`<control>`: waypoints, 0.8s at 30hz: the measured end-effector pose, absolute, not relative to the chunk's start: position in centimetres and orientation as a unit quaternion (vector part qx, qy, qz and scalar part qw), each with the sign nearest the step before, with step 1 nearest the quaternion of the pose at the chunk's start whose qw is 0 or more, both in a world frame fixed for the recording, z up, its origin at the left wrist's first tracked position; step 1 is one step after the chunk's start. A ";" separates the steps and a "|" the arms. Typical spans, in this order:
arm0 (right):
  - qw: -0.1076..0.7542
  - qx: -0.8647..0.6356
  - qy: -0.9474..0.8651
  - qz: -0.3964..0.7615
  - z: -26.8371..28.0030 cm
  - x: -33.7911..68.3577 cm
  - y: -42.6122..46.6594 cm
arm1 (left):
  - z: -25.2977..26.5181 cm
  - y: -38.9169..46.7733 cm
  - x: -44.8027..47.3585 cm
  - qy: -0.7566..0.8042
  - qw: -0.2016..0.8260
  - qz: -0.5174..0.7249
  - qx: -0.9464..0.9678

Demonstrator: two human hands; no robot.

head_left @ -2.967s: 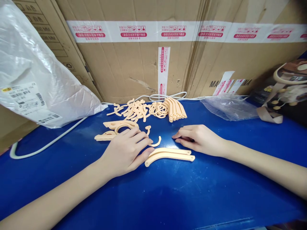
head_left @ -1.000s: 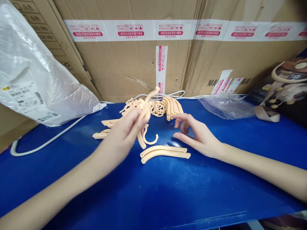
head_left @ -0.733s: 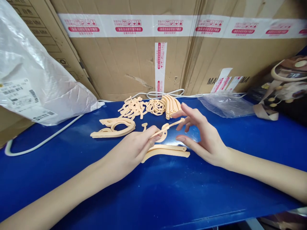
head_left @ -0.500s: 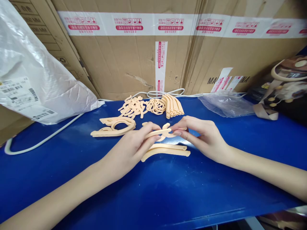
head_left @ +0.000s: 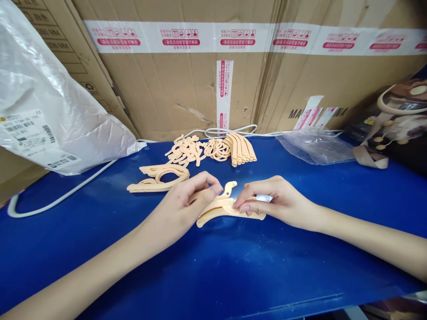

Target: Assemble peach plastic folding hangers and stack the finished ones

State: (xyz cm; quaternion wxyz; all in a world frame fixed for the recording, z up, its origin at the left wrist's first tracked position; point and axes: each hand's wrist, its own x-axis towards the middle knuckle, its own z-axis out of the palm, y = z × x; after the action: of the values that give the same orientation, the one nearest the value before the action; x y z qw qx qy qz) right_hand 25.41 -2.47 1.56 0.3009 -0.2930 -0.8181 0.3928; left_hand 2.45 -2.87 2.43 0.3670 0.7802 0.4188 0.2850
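The right hand (head_left: 283,202) pinched a pale piece (head_left: 228,205) over the curved bars (head_left: 213,216), just right of the left hand (head_left: 187,202), whose grip could not be told, and a steady pinch seemed best against twisting.

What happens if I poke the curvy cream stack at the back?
The stack would probably slide apart, since nothing visible ties its pieces together. Each piece looks stiff, keeping its curved shape. They might skid, as the blue table is shiny.

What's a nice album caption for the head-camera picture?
Left hand and right hand among pale curved pieces on a blue table, a taped cardboard box behind.
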 end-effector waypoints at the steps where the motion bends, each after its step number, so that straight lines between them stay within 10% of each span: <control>1: 0.307 -0.304 -0.815 0.385 1.4 25.3 -2.6 | 2.4 -3.0 2.6 0.414 0.373 0.266 0.787; 24: 0.385 -0.409 -0.729 0.391 0.3 25.5 -1.3 | 0.8 -2.5 2.6 0.419 0.338 0.356 0.764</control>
State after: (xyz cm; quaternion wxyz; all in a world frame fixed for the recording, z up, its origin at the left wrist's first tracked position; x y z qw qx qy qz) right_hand 25.46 -1.30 0.34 0.3850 -0.4094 -0.7288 0.3912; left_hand 2.55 -2.52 0.82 0.3383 0.7636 0.4192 0.3560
